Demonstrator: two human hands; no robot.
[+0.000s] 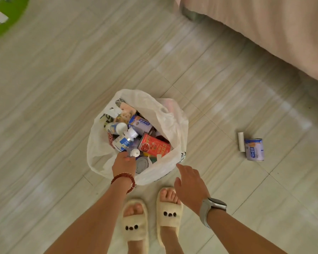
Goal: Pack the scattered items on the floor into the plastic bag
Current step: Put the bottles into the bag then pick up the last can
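The tiled floor (62, 88) carries a white plastic bag (165, 121); well right lie a can (254, 149) touching a white roll (241, 142).

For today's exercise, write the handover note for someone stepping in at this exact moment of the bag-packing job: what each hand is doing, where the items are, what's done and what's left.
Left hand: inside the mouth of the plastic bag, fingers around a small white-capped bottle being put in.
Right hand: open, empty, hovering by the bag's near right edge.
Done: the bag stands open on the floor, already holding a red can, bottles and other packs.
Left: a purple can and a white roll lie side by side on the floor to the right of the bag. Release the bottle, then fetch those two.
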